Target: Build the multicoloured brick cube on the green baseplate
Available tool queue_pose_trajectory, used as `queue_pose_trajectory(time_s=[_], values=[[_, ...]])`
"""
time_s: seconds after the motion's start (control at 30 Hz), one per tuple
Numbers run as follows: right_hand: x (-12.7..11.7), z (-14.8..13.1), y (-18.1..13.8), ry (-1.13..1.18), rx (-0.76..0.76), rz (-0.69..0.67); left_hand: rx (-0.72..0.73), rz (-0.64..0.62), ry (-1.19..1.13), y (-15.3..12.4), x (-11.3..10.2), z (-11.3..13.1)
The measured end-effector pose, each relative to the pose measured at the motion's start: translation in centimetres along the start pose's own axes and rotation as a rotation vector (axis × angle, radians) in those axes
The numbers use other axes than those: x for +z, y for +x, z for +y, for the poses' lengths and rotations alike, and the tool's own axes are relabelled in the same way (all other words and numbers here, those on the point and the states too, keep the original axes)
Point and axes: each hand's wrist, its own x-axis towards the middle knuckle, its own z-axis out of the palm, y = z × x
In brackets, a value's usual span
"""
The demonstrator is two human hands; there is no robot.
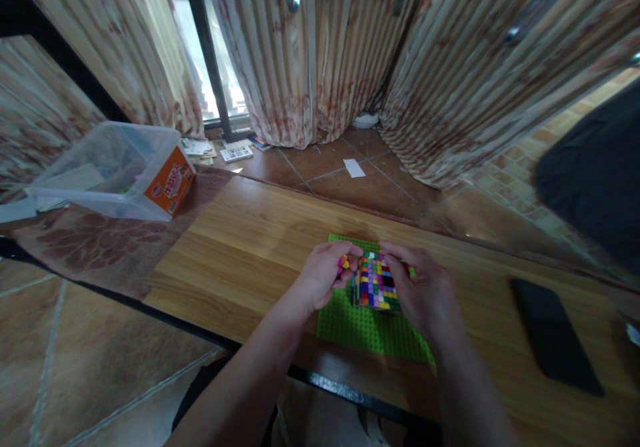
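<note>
A bright green studded baseplate [360, 330] lies on the wooden table [240, 247]. On it stands a block of many-coloured small bricks [376, 281]. My right hand [425, 293] wraps around the block's right side, fingers curled over its top. My left hand [324, 273] is closed in a pinch on a few small coloured bricks [344, 263] at the block's left edge, touching it.
A black phone [554, 337] lies on the table to the right. A clear plastic bin with an orange label [123, 170] sits at the far left on a patterned cloth. Striped curtains hang behind; papers lie on the tiled floor. A dark object fills the right edge.
</note>
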Motion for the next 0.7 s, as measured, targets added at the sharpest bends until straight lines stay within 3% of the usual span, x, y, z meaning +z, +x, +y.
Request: queue_pose_trajectory(time_s=[0.37, 0.7], values=[[0.54, 0.26, -0.26, 0.147, 0.236, 0.015, -0.005, -0.003, -0.005, 0.05, -0.01, -0.05], [0.57, -0.14, -0.23, 0.130, 0.230, 0.031, -0.008, 0.000, -0.015, 0.14, -0.06, -0.18]])
